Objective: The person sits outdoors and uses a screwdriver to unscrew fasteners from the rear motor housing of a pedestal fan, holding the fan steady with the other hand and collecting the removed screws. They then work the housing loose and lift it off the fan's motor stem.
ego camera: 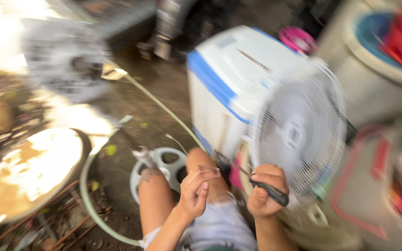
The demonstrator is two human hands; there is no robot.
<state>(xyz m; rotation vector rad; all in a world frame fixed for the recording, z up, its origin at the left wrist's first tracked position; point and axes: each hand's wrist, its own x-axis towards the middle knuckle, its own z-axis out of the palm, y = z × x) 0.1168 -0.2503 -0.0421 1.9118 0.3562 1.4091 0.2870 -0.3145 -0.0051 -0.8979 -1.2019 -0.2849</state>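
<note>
The picture is blurred by motion. My right hand [266,188] is closed round the black handle of a screwdriver [252,179], its shaft pointing up and left toward the base of a white fan [298,132] with a round wire guard. My left hand [197,189] is held over my bare knee, fingertips pinched together; whether something small is between them I cannot tell. The fan stands just right of my hands, tilted, in front of a white and blue washing machine [229,79].
A pale green hose [154,100] loops over the wet, dirty ground at the left. A round white part [166,167] lies by my knee. A bright round basin [31,172] sits at the left. A large grey tub [382,79] holding red cloth stands at the right.
</note>
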